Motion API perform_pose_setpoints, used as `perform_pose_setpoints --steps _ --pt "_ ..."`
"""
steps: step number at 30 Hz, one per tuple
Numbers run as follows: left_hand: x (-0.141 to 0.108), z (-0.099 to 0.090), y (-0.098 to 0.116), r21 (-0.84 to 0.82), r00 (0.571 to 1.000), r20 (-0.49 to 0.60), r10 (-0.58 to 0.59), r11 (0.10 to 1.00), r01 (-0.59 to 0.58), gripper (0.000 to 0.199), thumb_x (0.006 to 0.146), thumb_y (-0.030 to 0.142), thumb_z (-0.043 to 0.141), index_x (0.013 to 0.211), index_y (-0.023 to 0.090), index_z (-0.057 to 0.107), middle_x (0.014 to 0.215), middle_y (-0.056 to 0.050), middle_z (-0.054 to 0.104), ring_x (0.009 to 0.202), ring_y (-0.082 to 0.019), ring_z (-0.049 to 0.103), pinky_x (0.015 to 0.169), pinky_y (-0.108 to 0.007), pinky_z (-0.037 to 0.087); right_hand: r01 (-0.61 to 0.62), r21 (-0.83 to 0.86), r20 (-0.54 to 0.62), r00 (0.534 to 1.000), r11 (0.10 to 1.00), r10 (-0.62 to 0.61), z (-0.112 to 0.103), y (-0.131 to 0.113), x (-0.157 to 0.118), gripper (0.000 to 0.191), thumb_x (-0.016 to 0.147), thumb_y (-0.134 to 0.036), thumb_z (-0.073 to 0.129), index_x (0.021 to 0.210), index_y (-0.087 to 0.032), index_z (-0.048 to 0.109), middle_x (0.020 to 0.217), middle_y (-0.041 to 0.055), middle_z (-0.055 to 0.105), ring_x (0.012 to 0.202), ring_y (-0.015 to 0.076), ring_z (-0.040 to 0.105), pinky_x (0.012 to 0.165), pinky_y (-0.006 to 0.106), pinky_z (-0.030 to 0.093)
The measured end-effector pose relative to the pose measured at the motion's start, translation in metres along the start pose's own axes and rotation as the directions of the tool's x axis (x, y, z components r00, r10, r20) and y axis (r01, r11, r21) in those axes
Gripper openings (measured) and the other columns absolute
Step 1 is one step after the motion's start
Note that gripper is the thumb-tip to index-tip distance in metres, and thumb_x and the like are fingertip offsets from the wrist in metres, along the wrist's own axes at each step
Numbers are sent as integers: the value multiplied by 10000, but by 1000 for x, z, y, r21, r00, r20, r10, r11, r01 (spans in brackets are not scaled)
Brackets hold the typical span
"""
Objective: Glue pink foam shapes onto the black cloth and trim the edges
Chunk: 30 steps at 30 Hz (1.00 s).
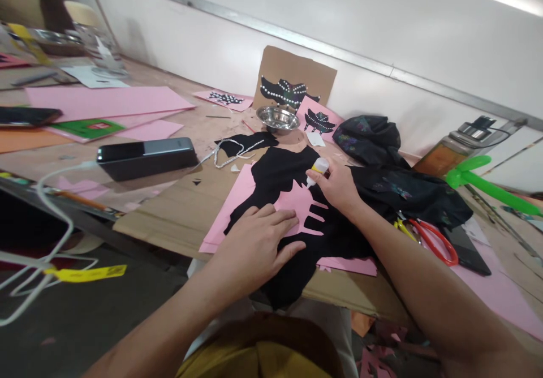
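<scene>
A pink paper cutout [302, 208] with pointed edges and several long prongs lies on black fabric [278, 168]. My left hand [265, 236] rests on the cutout's left part, palm down with the fingers stretched out. In my right hand [339, 185] is a small white glue bottle [320, 167], tilted nozzle down. Its tip is at the cutout's upper edge; whether it touches cannot be made out. Under the fabric are pink sheets [216, 233] and brown cardboard [169, 219].
Behind stand a metal bowl [278, 119] and a cardboard panel [328, 75] with a beaded black shape. Red-handled scissors [436, 242] lie at right near dark patterned cloth [403, 191]. On the left are a black power bank [146, 157] and a white cable [63, 214]. A bottle [456, 143] leans back right.
</scene>
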State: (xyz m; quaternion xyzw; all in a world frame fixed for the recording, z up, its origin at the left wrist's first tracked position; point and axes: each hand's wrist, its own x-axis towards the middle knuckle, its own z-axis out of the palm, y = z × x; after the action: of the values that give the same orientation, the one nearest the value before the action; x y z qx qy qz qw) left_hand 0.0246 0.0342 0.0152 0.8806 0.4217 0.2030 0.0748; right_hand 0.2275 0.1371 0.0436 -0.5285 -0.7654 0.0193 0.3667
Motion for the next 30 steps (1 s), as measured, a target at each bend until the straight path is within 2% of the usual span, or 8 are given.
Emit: perform_pose_setpoints --steps 7,13,20,30 --pt "0 1 0 -13 1000 -24 12 1000 -13 412 971 500 451 1230 235 629 1280 -18 664 1120 -245 576 975 -453 404 17 2 56 998 1000 -18 -7 0 -3 277 814 -402 641 682 -214 486 675 -6 542 628 152 462 632 297 326" --pt "0 0 1 -12 1000 -23 6 1000 -6 406 969 497 457 1226 233 628 1265 -18 670 1105 -250 575 953 -451 414 14 -13 38 999 1000 -13 -5 -2 -1 288 815 -389 644 677 -217 458 645 -17 507 620 150 441 613 292 306" --pt "0 -2 1 -17 1000 -14 7 1000 -7 401 970 500 448 1195 231 643 1244 -26 680 1098 -253 582 955 -452 413 21 14 112 993 1000 -22 -7 -8 -6 308 825 -408 632 666 -218 450 605 -42 475 570 128 421 579 281 290" --pt "0 1 1 -15 999 -40 20 1000 -21 399 969 496 454 1209 235 639 1240 -36 683 1094 -247 591 953 -446 417 18 -10 38 999 1000 -18 0 -6 -4 306 817 -397 644 680 -223 433 629 -28 484 582 139 424 597 293 297"
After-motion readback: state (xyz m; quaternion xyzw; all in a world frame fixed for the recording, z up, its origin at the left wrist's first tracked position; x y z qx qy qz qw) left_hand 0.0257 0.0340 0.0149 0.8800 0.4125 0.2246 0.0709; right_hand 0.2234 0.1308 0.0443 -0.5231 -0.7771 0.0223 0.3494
